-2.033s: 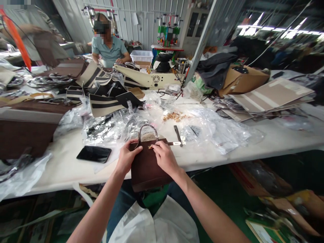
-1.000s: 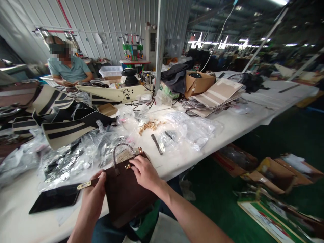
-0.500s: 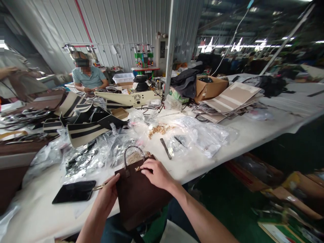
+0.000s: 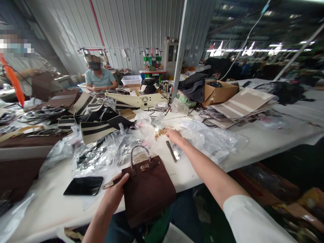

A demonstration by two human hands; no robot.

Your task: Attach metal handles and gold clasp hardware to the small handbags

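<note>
A dark brown handbag with a wrapped top handle leans at the table's front edge, a gold clasp on its upper front. My left hand grips the bag's left side, thumb on the front; a strap with a metal end sticks out to the left of that hand. My right hand reaches forward to a small pile of gold metal pieces on clear plastic; its fingertips are at the pile and too small to make out. A grey metal tool lies between the bag and the pile.
A black phone lies left of the bag. Plastic bags of metal parts and striped panels cover the left. Flat boards and a cardboard box stand back right, near a metal post. Two people work at the back left.
My right hand has left the bag's clasp and moved forward to the gold pieces. My left hand still holds the bag. The view has shifted, so things appear further right.
</note>
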